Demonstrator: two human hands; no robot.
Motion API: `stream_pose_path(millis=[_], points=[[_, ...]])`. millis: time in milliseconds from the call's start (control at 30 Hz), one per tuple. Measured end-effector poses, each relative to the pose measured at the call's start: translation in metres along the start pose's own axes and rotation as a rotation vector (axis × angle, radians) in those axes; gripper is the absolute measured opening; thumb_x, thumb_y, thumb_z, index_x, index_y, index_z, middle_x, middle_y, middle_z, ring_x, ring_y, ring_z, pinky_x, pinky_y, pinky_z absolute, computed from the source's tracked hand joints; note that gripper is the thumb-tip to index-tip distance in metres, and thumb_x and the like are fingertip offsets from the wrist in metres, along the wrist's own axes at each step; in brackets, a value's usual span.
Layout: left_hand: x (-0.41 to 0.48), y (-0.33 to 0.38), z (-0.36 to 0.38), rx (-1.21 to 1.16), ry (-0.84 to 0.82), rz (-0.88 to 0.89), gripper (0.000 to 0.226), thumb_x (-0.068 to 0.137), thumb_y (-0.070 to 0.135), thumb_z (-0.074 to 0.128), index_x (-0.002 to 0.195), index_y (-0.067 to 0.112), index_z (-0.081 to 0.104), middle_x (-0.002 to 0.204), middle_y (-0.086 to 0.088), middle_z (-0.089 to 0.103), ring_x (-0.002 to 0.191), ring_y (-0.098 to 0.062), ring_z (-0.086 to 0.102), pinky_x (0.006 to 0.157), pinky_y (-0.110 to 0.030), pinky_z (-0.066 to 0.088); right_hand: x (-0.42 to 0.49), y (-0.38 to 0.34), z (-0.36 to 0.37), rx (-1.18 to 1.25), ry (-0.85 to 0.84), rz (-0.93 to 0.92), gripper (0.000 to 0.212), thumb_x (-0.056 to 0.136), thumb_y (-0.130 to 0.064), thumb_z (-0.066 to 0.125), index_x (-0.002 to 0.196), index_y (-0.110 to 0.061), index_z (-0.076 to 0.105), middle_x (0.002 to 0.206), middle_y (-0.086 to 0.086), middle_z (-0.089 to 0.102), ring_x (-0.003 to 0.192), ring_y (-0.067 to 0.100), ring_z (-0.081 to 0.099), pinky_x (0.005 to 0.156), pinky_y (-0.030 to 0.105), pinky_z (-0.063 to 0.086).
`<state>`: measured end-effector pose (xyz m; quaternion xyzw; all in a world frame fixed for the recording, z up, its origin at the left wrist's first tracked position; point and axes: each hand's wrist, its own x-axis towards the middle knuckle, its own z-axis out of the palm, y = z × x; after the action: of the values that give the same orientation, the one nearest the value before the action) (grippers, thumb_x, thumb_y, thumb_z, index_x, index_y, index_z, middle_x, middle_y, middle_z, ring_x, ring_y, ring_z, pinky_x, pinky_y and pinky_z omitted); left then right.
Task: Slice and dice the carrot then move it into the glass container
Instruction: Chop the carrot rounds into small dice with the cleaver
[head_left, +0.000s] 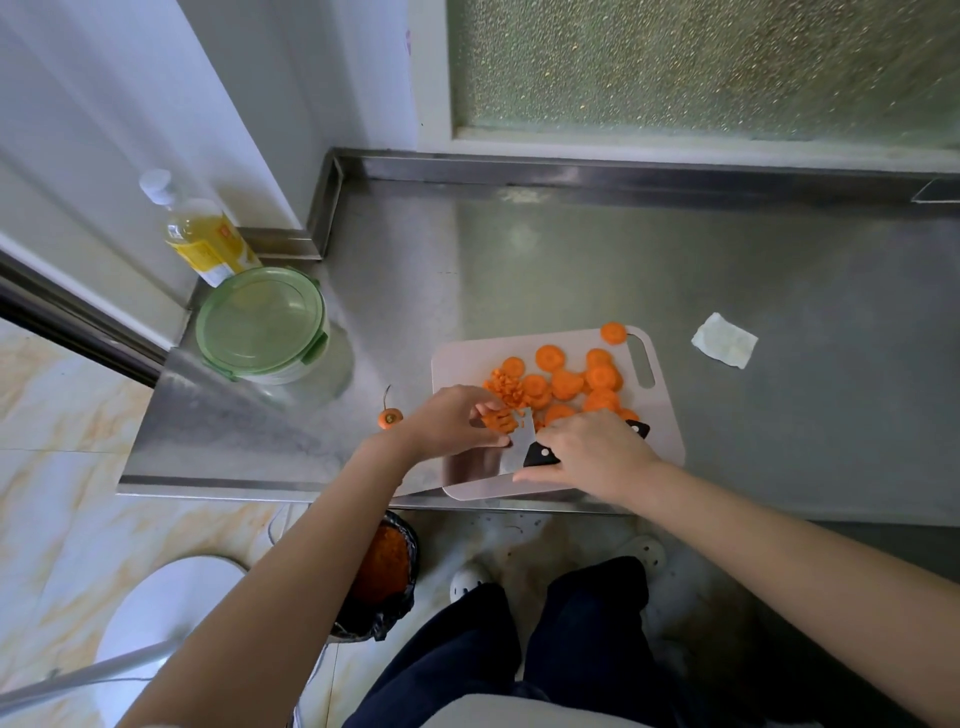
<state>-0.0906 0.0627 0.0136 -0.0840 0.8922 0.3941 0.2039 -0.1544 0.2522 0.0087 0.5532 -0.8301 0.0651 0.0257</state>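
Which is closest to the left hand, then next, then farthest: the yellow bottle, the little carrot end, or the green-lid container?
From the left hand:
1. carrot end, just to its left.
2. green-lid container, farther left and back.
3. yellow bottle, behind the container, farthest back-left.

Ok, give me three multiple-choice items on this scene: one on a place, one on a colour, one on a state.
1. Relative to the cutting board, the carrot stub lies: A on it; B left of it, on the counter; C right of it.
2. The lid on the glass container is: A red; B green; C black.
3. The right hand: A grips the knife; B lies flat and empty; C holds a spoon.
Answers: B, it sits on bare steel beside the board; B, the lid is plainly green; A, its fingers curl round the black handle.
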Motion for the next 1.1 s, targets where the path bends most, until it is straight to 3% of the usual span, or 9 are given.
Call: stream_pose_path(millis=[133, 367, 467, 600, 700, 800, 900, 1033, 1100], points=[[0.008, 0.001, -0.001, 0.011, -0.096, 0.0, 0.039, 0.09, 0.022, 0.062, 0.125, 0.008, 0.055, 0.124, -0.009, 0.056, 0.103, -0.016, 0.049, 0.088, -0.023, 0.037, 0.003, 0.003, -0.001, -0.015, 0.008, -0.017, 0.058, 0.073, -0.069, 0.044, 0.042, -0.02, 0.048, 0.039, -0.007, 0.045, 0.033, 0.01, 0.044, 0.047, 0.014, -0.006], [0.015, 0.002, 0.003, 0.068, -0.158, -0.032, 0.028, 0.097, 0.012, 0.047, 0.124, 0.005, 0.053, 0.126, -0.012, 0.054, 0.115, -0.027, 0.048, 0.091, -0.027, 0.034, 0.0, 0.002, 0.001, 0.014, 0.064, -0.047, 0.057, 0.075, -0.067, 0.039, 0.044, -0.02, 0.05, 0.039, -0.007, 0.047, 0.034, 0.012, 0.046, 0.044, 0.015, -0.004], [0.017, 0.004, 0.006, 0.035, -0.097, -0.02, 0.025, 0.098, 0.01, 0.045, 0.119, 0.002, 0.053, 0.122, -0.013, 0.055, 0.113, -0.028, 0.05, 0.085, -0.023, 0.033, 0.002, 0.005, 0.002, 0.0, 0.099, -0.043, 0.055, 0.072, -0.066, 0.047, 0.043, -0.02, 0.05, 0.039, -0.007, 0.047, 0.033, 0.013, 0.046, 0.039, 0.018, 0.007], [0.018, 0.005, 0.005, -0.038, 0.053, -0.038, 0.022, 0.097, 0.008, 0.045, 0.115, 0.001, 0.054, 0.114, -0.015, 0.057, 0.105, -0.028, 0.051, 0.08, -0.024, 0.034, 0.002, 0.011, 0.003, 0.019, 0.101, -0.038, 0.053, 0.075, -0.068, 0.038, 0.047, -0.024, 0.036, 0.041, -0.006, 0.047, 0.035, 0.015, 0.046, 0.038, 0.022, 0.021], [0.019, 0.0, 0.0, -0.094, 0.22, -0.048, 0.02, 0.094, 0.003, 0.046, 0.111, 0.0, 0.056, 0.105, -0.013, 0.057, 0.095, -0.026, 0.054, 0.076, -0.024, 0.038, -0.001, 0.016, 0.007, 0.027, 0.077, -0.036, 0.057, 0.077, -0.069, 0.038, 0.048, -0.02, 0.043, 0.044, -0.003, 0.05, 0.039, 0.019, 0.049, 0.037, 0.026, 0.032], [0.016, -0.003, -0.011, -0.209, 0.442, -0.026, 0.015, 0.093, 0.0, 0.046, 0.104, -0.001, 0.055, 0.095, -0.006, 0.054, 0.07, -0.016, 0.052, 0.062, -0.014, 0.038, -0.003, 0.017, 0.001, -0.033, 0.105, -0.033, 0.057, 0.074, -0.067, 0.051, 0.044, -0.019, 0.044, 0.04, -0.002, 0.046, 0.035, 0.018, 0.046, 0.04, 0.02, 0.025], [0.009, -0.006, -0.019, -0.266, 0.621, 0.013, 0.011, 0.092, -0.003, 0.047, 0.099, 0.0, 0.055, 0.093, -0.005, 0.055, 0.064, -0.01, 0.05, 0.066, -0.023, 0.04, -0.003, 0.018, -0.006, -0.106, 0.107, -0.005, 0.063, 0.06, -0.065, 0.075, 0.046, -0.023, 0.031, 0.036, -0.003, 0.043, 0.031, 0.016, 0.043, 0.046, 0.017, 0.017], [0.0, -0.007, -0.018, -0.214, 0.551, 0.036, 0.01, 0.091, -0.001, 0.051, 0.099, 0.0, 0.056, 0.093, -0.001, 0.055, 0.071, -0.006, 0.05, 0.07, -0.017, 0.036, -0.004, 0.02, -0.004, -0.081, 0.132, 0.006, 0.067, 0.06, -0.064, 0.076, 0.051, -0.022, 0.025, 0.036, -0.002, 0.042, 0.032, 0.018, 0.043, 0.042, 0.018, 0.022], [0.0, -0.009, -0.014, -0.148, 0.473, 0.022, 0.011, 0.09, 0.0, 0.053, 0.1, 0.0, 0.058, 0.096, -0.004, 0.057, 0.079, -0.012, 0.052, 0.07, -0.014, 0.033, -0.003, 0.018, -0.004, -0.065, 0.16, 0.0, 0.06, 0.07, -0.067, 0.061, 0.051, -0.023, 0.025, 0.036, -0.003, 0.043, 0.033, 0.017, 0.044, 0.042, 0.019, 0.025]])
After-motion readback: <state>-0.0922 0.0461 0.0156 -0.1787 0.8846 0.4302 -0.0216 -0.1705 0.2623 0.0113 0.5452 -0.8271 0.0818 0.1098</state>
